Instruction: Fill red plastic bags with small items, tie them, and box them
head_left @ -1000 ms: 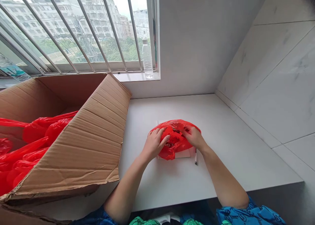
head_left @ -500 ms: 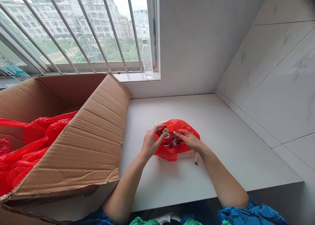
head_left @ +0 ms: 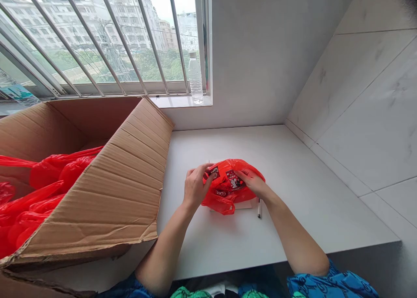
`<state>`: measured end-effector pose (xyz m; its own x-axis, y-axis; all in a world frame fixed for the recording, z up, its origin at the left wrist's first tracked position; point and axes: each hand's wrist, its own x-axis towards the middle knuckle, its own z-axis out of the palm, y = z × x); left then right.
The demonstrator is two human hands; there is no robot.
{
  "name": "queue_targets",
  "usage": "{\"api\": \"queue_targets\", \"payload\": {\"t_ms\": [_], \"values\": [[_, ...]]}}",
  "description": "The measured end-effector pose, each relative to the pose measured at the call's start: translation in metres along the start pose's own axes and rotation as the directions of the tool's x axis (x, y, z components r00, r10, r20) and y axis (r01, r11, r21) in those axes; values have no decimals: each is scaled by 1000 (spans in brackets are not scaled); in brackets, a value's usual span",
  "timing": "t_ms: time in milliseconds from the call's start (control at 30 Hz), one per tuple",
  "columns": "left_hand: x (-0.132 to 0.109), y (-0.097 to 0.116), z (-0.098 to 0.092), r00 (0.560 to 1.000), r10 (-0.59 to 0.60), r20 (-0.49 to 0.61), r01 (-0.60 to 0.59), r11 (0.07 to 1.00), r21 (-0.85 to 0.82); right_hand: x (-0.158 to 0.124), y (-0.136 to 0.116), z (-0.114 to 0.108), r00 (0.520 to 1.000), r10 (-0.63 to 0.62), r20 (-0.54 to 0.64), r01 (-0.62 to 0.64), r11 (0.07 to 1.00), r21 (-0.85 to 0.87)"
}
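Observation:
A thin red plastic bag (head_left: 243,197) lies bunched on the white tabletop. Several small dark red packets (head_left: 234,180) with black and white print show in its middle. My left hand (head_left: 196,186) is at the bag's left side, its fingers curled over the edge of the film and the thumb pointing inward. At the right side, my right hand (head_left: 253,183) pinches the bag, thumb beside a printed packet; its fingertips are partly hidden. Under the bag, a pale flat piece (head_left: 245,205) shows a little. A pen (head_left: 259,210) sticks out below my right wrist.
On the left stands a large open cardboard box (head_left: 130,167) with several filled red bags (head_left: 48,172) inside. A clear plastic bottle (head_left: 195,78) stands on the sill of the barred window, another bottle (head_left: 19,94) lies farther left. Tiled wall (head_left: 365,107) bounds the right.
My left hand has drawn slightly left, off the packets and onto the bag's edge. My right fingers have shifted slightly right, and red film now spreads more around the packets.

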<state>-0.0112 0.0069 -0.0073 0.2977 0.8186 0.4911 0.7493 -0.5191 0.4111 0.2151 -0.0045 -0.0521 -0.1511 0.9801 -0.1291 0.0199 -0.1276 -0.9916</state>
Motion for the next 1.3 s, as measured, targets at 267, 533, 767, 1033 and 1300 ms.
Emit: {"api": "queue_targets", "payload": {"t_ms": [267, 533, 767, 1033, 1300], "values": [[-1, 5, 2, 978, 90, 189, -102, 994, 51, 5, 6, -1, 997, 66, 46, -72, 983, 169], [-5, 15, 3, 970, 103, 222, -108, 994, 8, 1, -4, 6, 997, 33, 63, -50, 957, 285], [-8, 12, 8, 962, 92, 255, -85, 996, -39, -11, -16, 16, 992, -73, 107, 34, 944, 329], [-9, 7, 14, 964, 54, 259, -12, 987, -162, -8, -10, 17, 988, -115, 101, 79, 948, 310], [-8, 5, 14, 959, 66, 276, -21, 986, -164, -7, -9, 15, 985, -123, 117, 87, 959, 271]]}}
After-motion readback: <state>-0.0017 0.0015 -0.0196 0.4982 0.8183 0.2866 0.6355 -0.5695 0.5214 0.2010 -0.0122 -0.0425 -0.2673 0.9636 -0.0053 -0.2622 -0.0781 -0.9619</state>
